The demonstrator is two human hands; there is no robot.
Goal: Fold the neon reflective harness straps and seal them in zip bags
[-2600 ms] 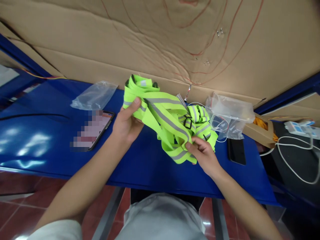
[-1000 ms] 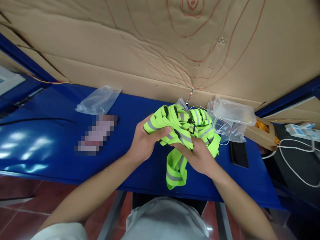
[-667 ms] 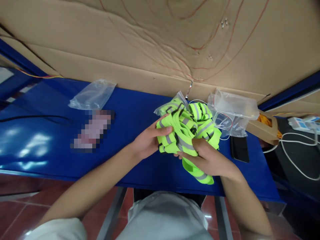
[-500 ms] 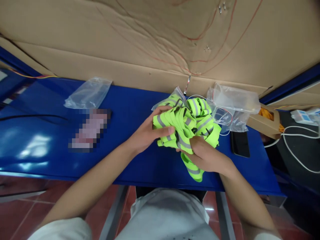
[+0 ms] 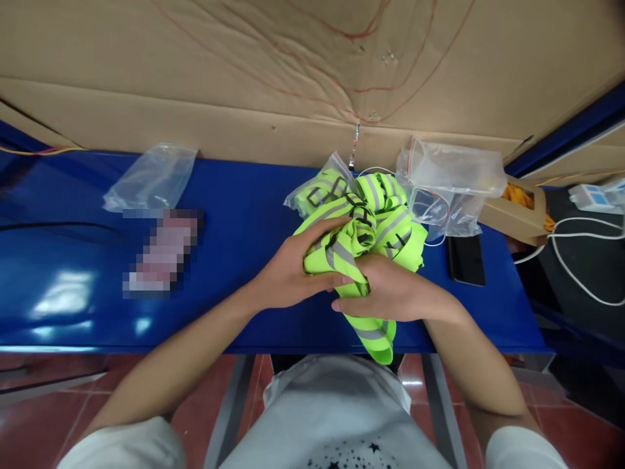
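Observation:
A bundle of neon-yellow reflective straps (image 5: 336, 255) with grey stripes is gathered between my two hands, just above the table's front half. My left hand (image 5: 303, 264) wraps it from the left, thumb across the front. From the right, my right hand (image 5: 385, 290) grips its lower part, with some fingers hidden in the folds. A striped loop hangs below toward the table's front edge. Behind the bundle lie more neon-yellow straps (image 5: 403, 238) with black marks, and a clear plastic bag (image 5: 312, 192) with similar neon material in it.
The blue table (image 5: 234, 202) bears an empty-looking clear bag (image 5: 153, 176) and a pixelated flat object (image 5: 163, 251) at left. At right are clear bags (image 5: 456, 166), a black phone (image 5: 466, 260), a cardboard box (image 5: 520, 215) and white cables (image 5: 586, 264). A cardboard wall (image 5: 219, 124) stands behind.
My hands have drawn closer together around the straps, and the bundle looks more compact. My right hand has turned, its thumb now in front. The view has shifted slightly.

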